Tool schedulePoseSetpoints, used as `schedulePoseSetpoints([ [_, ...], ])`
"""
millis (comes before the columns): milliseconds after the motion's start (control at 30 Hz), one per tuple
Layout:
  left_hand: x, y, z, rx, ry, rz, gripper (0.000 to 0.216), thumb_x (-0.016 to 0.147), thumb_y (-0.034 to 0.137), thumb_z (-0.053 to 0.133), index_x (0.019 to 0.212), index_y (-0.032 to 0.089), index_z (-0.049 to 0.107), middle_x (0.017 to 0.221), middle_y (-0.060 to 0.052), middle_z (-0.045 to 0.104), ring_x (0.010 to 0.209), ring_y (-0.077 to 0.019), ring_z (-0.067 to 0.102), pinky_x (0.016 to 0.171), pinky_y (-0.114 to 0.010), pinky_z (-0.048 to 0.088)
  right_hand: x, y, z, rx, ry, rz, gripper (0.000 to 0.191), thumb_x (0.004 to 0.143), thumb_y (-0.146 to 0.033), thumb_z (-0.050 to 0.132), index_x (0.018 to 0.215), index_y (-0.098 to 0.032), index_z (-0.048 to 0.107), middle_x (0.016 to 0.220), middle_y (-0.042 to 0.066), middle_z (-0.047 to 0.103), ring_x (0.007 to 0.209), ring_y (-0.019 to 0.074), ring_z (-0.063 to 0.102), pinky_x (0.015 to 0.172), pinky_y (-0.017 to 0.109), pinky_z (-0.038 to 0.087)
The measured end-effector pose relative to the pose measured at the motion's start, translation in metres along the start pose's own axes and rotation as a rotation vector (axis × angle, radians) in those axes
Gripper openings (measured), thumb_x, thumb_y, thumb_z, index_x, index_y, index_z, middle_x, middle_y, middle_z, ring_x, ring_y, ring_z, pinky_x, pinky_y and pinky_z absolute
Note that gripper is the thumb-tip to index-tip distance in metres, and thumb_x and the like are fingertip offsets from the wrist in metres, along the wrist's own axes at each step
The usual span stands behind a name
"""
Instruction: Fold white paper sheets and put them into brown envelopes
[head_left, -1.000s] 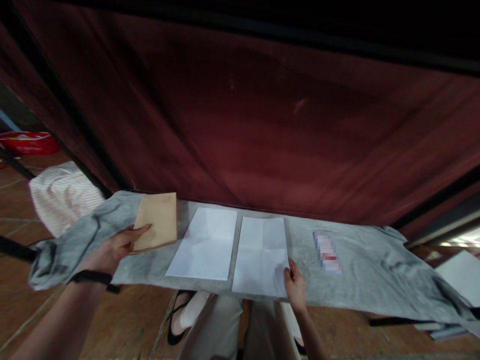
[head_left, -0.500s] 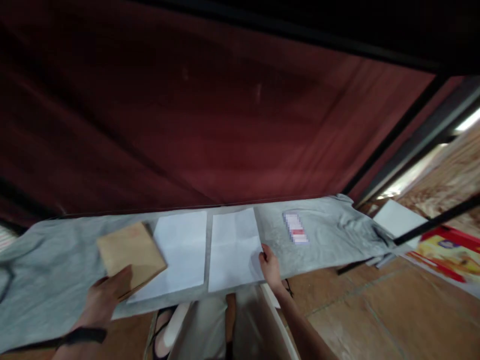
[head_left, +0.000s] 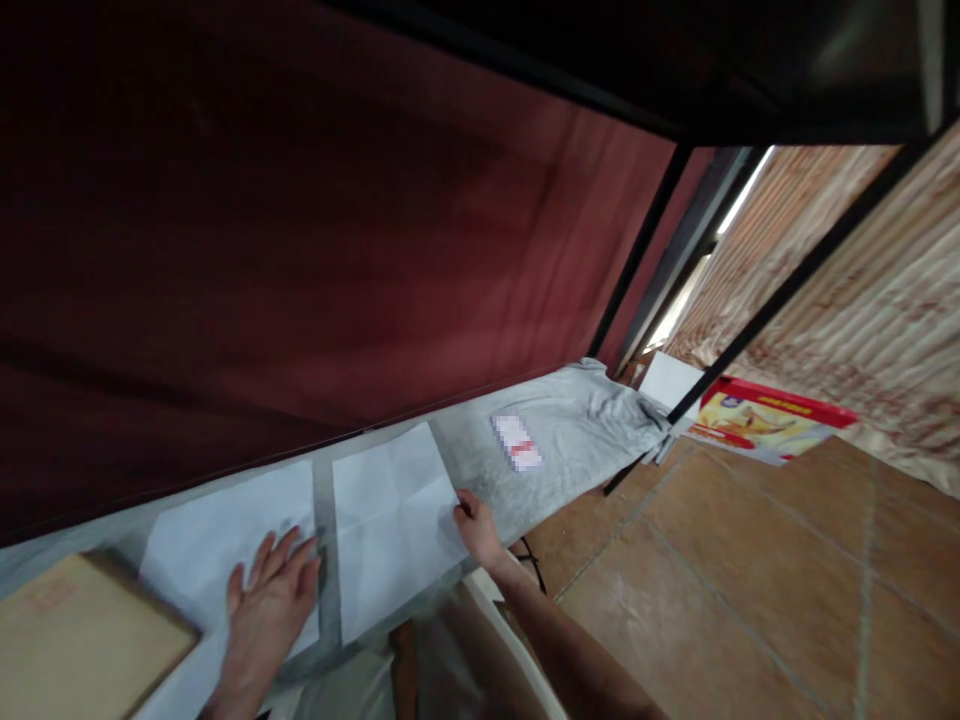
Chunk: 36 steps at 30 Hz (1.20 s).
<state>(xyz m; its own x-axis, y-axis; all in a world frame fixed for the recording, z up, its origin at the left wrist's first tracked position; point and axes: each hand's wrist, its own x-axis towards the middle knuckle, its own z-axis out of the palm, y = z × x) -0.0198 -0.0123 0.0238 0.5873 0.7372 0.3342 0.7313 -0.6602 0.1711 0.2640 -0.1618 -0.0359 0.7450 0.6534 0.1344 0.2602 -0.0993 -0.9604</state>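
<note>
White paper first: the right sheet [head_left: 397, 535], creased by folds into quarters, lies flat on the bench [head_left: 466, 450] near its front edge. Right hand [head_left: 478, 530] at its right edge, thumb and forefinger pinched together on the margin, other fingers curled under.

Just beside it, across a narrow strip of grey, lies the left sheet [head_left: 202, 535], also white. Left hand [head_left: 271, 595] over its right part, palm down, fingers spread wide, nothing gripped; cannot tell whether the fingertips touch the paper. Tan packet [head_left: 82, 635], squarish, faint reddish mark on top, overlaps the near-left part of the left sheet, apart from the left hand; cut off by the frame.

Right of both sheets, well apart from the packet: a pale slip [head_left: 517, 443] with a red patch, pixelated, print unreadable. Grey cloth [head_left: 592, 415] covers the bench, rumpled at the far right end.

Behind, a dark red panel [head_left: 337, 300] rises along the bench. Beyond the right end, a white board [head_left: 670, 383] leans near a red-and-yellow printed box [head_left: 769, 420]. Brown floor tiles [head_left: 750, 570] below; streaked curtain [head_left: 862, 290] behind.
</note>
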Motion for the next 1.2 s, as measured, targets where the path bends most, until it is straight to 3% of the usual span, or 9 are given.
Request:
schedulePoseSetpoints([
  [67,0.021,0.023,0.026,0.094,0.002,0.036,0.041,0.092,0.022,0.039,0.116,0.024,0.072,0.132,-0.013,0.068,0.14,-0.0333,0.047,0.119,-0.06,0.02,0.0,0.002,-0.002,0.012,-0.001,0.006,0.036,0.08,-0.02,0.05,0.106,-0.019,0.075,0.095,0.008,0.077,0.09,0.0287,0.073,0.082,0.039,0.059],
  [133,0.028,0.026,0.038,0.154,-0.038,0.096,0.044,0.091,0.021,0.036,0.116,0.022,0.072,0.132,-0.013,0.069,0.139,-0.0316,0.049,0.12,-0.059,0.018,0.0,0.003,-0.004,0.015,-0.013,-0.005,0.036,0.081,-0.02,0.049,0.108,-0.018,0.074,0.095,0.007,0.076,0.09,0.0279,0.072,0.083,0.039,0.058],
  [300,0.021,0.002,0.04,0.202,-0.073,0.187,0.043,0.084,0.022,0.04,0.113,0.02,0.072,0.128,-0.013,0.071,0.142,-0.0327,0.046,0.121,-0.059,0.014,-0.002,0.003,-0.005,0.016,-0.057,-0.019,0.036,0.081,-0.018,0.047,0.107,-0.019,0.072,0.094,0.004,0.076,0.087,0.0242,0.071,0.081,0.036,0.057],
  [500,0.019,-0.012,0.053,0.087,-0.024,0.2,0.049,0.082,0.027,0.034,0.111,0.013,0.071,0.129,-0.019,0.069,0.14,-0.0378,0.046,0.118,-0.062,0.021,0.001,0.003,-0.004,0.037,-0.111,0.037,0.037,0.081,-0.015,0.047,0.108,-0.019,0.071,0.096,0.003,0.075,0.088,0.0198,0.069,0.082,0.031,0.055],
  [633,0.018,-0.012,0.058,-0.005,0.074,0.17,0.05,0.085,0.032,0.032,0.119,0.018,0.066,0.129,-0.015,0.069,0.14,-0.0369,0.046,0.116,-0.063,0.027,0.004,0.006,-0.004,0.033,-0.113,0.077,0.034,0.08,-0.014,0.048,0.105,-0.02,0.071,0.094,0.003,0.075,0.086,0.0195,0.069,0.082,0.03,0.056],
  [833,-0.002,0.038,0.06,-0.246,0.198,0.177,0.054,0.094,0.043,0.042,0.145,0.028,0.046,0.149,-0.014,0.053,0.136,-0.0351,0.051,0.111,-0.054,0.041,0.004,0.007,-0.003,0.09,-0.11,0.06,0.037,0.079,-0.012,0.05,0.11,-0.02,0.07,0.097,0.003,0.075,0.089,0.0193,0.07,0.083,0.029,0.056],
  [1000,-0.04,0.093,0.075,-0.197,0.151,0.309,0.066,0.094,0.046,0.049,0.155,0.029,0.033,0.156,-0.013,0.046,0.145,-0.0341,0.04,0.12,-0.056,0.026,0.004,0.004,-0.007,0.117,-0.145,0.049,0.042,0.075,-0.007,0.051,0.109,-0.019,0.073,0.089,0.003,0.075,0.085,0.0213,0.072,0.082,0.031,0.057],
  [1100,-0.053,0.112,0.084,-0.168,0.118,0.361,0.07,0.094,0.049,0.048,0.158,0.027,0.029,0.156,-0.014,0.046,0.145,-0.0326,0.041,0.122,-0.054,0.022,0.004,-0.003,-0.011,0.131,-0.174,0.071,0.044,0.075,-0.007,0.05,0.109,-0.018,0.074,0.088,0.003,0.075,0.085,0.0226,0.072,0.081,0.033,0.058],
  [1200,-0.053,0.126,0.082,-0.178,0.087,0.31,0.071,0.094,0.046,0.047,0.159,0.027,0.026,0.157,-0.014,0.044,0.144,-0.0318,0.042,0.122,-0.054,0.023,0.004,-0.022,-0.017,0.155,-0.182,0.068,0.044,0.076,-0.006,0.048,0.107,-0.021,0.075,0.093,0.002,0.076,0.09,0.0204,0.072,0.084,0.03,0.057],
])
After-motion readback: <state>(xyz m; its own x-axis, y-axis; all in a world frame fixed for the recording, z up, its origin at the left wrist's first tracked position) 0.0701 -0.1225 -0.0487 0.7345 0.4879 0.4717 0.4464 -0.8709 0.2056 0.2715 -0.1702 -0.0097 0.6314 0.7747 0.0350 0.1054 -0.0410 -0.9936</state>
